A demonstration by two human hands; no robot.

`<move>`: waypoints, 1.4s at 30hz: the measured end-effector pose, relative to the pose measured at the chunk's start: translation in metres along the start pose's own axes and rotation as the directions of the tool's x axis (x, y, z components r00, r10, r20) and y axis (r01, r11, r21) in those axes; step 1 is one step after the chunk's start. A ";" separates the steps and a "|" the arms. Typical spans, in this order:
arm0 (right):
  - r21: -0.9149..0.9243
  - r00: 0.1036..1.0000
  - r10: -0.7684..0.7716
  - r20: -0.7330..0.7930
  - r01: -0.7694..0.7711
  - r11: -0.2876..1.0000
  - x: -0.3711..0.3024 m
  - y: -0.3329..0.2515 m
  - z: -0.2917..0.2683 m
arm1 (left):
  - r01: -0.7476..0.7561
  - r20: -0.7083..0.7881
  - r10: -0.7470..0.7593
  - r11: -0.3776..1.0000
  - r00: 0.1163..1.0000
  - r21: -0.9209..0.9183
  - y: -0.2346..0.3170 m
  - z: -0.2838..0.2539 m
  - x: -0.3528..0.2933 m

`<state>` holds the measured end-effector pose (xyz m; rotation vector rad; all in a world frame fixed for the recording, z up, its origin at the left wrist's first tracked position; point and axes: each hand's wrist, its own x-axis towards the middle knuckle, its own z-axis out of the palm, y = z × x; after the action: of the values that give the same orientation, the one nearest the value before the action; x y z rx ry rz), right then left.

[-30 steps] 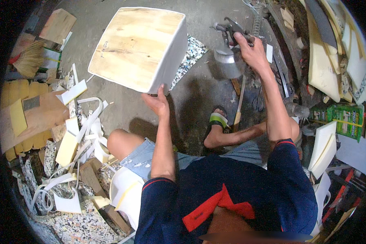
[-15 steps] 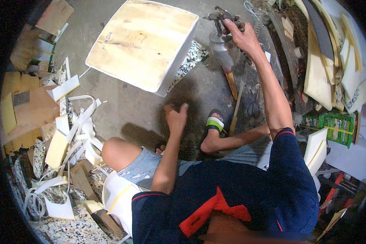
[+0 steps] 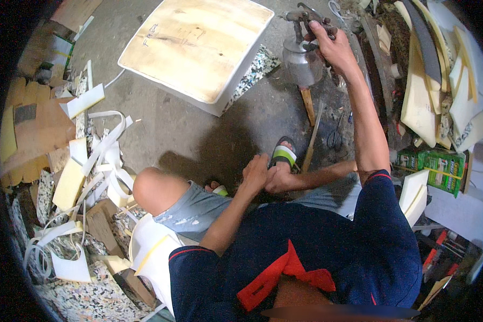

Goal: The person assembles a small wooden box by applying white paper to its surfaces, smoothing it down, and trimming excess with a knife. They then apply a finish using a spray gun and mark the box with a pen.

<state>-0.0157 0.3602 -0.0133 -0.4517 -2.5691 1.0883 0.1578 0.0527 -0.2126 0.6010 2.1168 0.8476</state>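
Note:
My right hand (image 3: 335,47) is wrapped round the grip of a spray gun (image 3: 300,53); its dull metal cup hangs below, at the far right of the workpiece. The workpiece is a square seat board (image 3: 198,45) with a bare wood top, white edging and a pale padded side, lying tilted in front of me. My left hand (image 3: 256,170) is low between my legs, against or just in front of my right ankle. Its fingers are curled, and I see nothing in them. A speckled foam piece (image 3: 257,70) shows from under the board.
White foam strips (image 3: 110,145) and foam offcuts heap on the left beside cardboard (image 3: 43,126). Curved foam sheets (image 3: 421,96) lean at the right, near green packages (image 3: 440,169). Scissors (image 3: 335,137) and a long wooden stick (image 3: 312,139) lie on the floor.
My left hand has moved right and down from below the board to my right ankle, and its fingers have curled. My right hand still holds the spray gun.

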 end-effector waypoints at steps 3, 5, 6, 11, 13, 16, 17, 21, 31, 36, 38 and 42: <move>-0.052 1.000 0.016 -0.008 -0.017 0.998 0.000 -0.009 0.005 | -0.023 -0.013 0.022 1.000 1.000 -0.018 -0.003 0.003 -0.001; -0.066 1.000 0.018 0.005 -0.018 0.998 -0.005 -0.016 0.006 | -0.012 0.012 0.013 1.000 1.000 -0.017 -0.002 0.002 0.000; -0.085 0.999 0.021 0.026 -0.018 0.996 -0.008 -0.019 0.005 | -0.005 0.019 0.006 1.000 1.000 -0.022 -0.002 0.002 0.000; -0.016 0.985 0.075 0.154 -0.073 0.997 -0.038 -0.029 0.004 | -0.030 0.045 0.032 0.999 0.998 -0.031 0.004 0.003 0.004; -0.030 0.977 0.117 0.177 -0.113 0.993 -0.053 -0.035 0.004 | -0.052 0.040 0.052 0.998 0.998 -0.024 0.005 0.004 0.004; -0.007 0.960 0.147 0.238 -0.150 0.989 -0.074 -0.050 0.010 | -0.066 0.057 0.069 0.997 0.996 -0.049 0.005 0.005 0.004; -0.005 0.957 0.153 0.248 -0.157 0.988 -0.081 -0.057 0.013 | -0.078 0.045 0.081 0.995 0.996 -0.061 0.005 0.005 0.004; 0.085 0.955 0.159 0.252 -0.186 0.979 -0.115 -0.077 0.021 | -0.037 0.123 0.039 0.999 0.992 -0.016 0.004 0.006 0.003; 0.055 0.883 0.174 0.436 -0.219 0.974 -0.156 -0.094 0.022 | -0.157 0.201 0.150 0.987 0.968 0.020 -0.004 0.015 0.006; 0.139 0.890 0.100 0.444 -0.179 0.974 -0.149 -0.102 0.024 | -0.186 0.194 0.169 0.979 0.966 0.077 -0.011 0.022 0.009; 0.120 0.898 0.126 0.422 -0.194 0.974 -0.143 -0.105 0.027 | -0.159 0.234 0.136 0.984 0.963 0.082 -0.010 0.022 0.012; 0.101 0.958 0.143 0.250 -0.172 0.980 -0.134 -0.110 0.033 | -0.048 0.174 0.027 0.992 0.984 0.115 -0.006 0.021 0.015</move>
<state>0.0743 0.2128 0.0234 -0.5308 -2.6897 1.4289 0.1645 0.0662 -0.2348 0.7510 2.0136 0.6682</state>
